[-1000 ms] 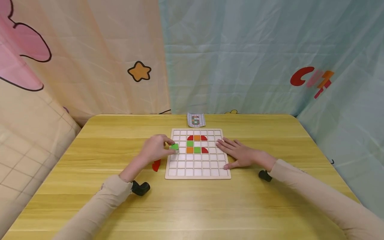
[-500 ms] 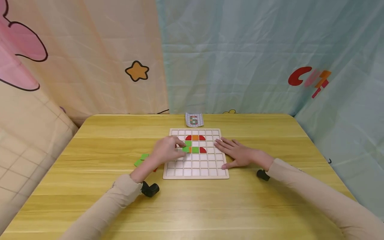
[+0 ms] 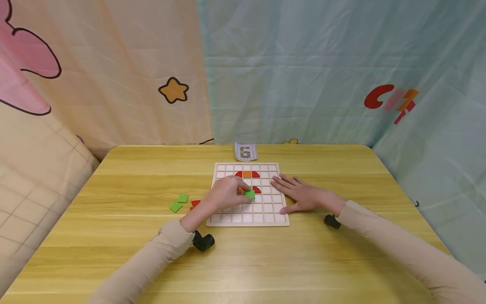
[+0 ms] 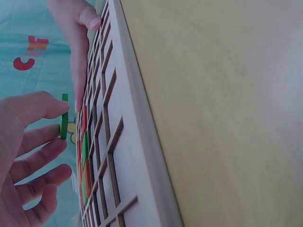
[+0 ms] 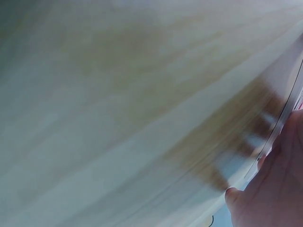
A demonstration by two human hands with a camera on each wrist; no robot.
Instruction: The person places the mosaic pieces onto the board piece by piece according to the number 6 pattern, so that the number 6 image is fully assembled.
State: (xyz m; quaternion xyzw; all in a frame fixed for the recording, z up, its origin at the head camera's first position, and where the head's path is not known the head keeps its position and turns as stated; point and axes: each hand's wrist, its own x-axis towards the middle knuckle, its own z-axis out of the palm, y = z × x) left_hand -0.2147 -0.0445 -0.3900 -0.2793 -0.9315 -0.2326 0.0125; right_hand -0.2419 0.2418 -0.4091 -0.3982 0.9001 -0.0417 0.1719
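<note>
My left hand (image 3: 229,192) pinches a green square tile (image 3: 250,194) between thumb and fingertips, held just above the white grid board (image 3: 224,218). In the left wrist view that tile (image 4: 64,116) is seen edge-on, apart from the board's surface. Red quarter-round tiles (image 3: 256,190) and an orange square tile (image 3: 247,174) lie in cells of the board; the left hand hides some of the other tiles. My right hand (image 3: 300,193) rests with spread, straight fingers on the board's right edge. In the right wrist view the right hand (image 5: 270,189) shows only partly.
Left of the board lie two loose green tiles (image 3: 183,198) and some red pieces (image 3: 195,203), partly behind the left forearm. A small pattern card (image 3: 245,152) lies beyond the board. The wooden table (image 3: 243,261) is bordered by printed curtains (image 3: 303,76).
My left hand has carried the green tile rightward from the board's left edge to over its middle. Loose green tiles have come into sight at left. The right hand stays on the board.
</note>
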